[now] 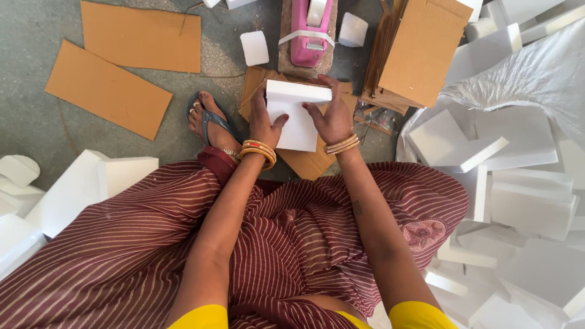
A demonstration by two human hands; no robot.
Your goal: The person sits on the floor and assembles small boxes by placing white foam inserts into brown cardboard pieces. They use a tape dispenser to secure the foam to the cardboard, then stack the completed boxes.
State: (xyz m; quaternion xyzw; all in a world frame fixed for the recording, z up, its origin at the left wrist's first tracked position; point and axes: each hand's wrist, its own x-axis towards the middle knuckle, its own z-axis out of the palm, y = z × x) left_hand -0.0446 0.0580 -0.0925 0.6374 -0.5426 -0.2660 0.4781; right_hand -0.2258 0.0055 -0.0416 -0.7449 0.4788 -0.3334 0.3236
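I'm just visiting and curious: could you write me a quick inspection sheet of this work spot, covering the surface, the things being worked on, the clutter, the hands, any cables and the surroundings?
Surface: grey concrete floor; the person sits on it.
Job's things: white foam block, held over folded cardboard.
Clutter: flat cardboard sheets at upper left, cardboard stack at upper right, small foam cubes.
Hands: left hand and right hand grip the block's two sides; bangles on both wrists.
Cables: nothing seen.
Surroundings: pink tape dispenser ahead, foam pieces heaped at right, more foam at left, sandalled foot.
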